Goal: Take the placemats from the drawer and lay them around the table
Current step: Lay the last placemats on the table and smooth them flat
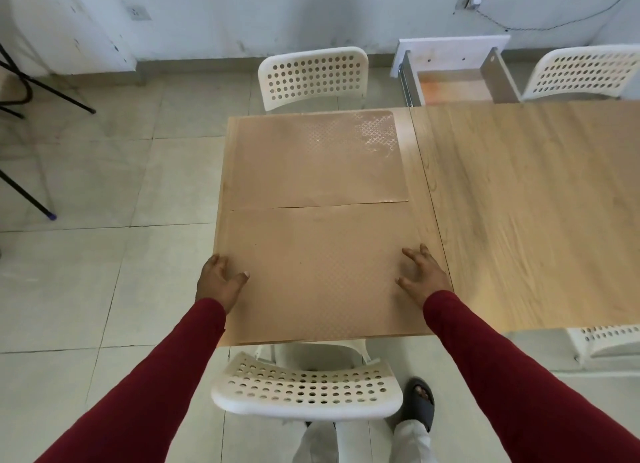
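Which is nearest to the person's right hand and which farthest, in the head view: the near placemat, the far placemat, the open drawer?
From the right hand:
1. Near placemat, under its fingertips at the table's near end.
2. Far placemat, just beyond the first, toward the far chair.
3. Open drawer, past the table's far edge, by the wall.

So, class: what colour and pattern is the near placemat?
Tan-pink with a fine lattice pattern, on the near placemat; head view.

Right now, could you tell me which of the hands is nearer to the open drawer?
The right hand. It rests on the near placemat's right edge, on the side toward the drawer beyond the table; the left hand is at the mat's left edge.
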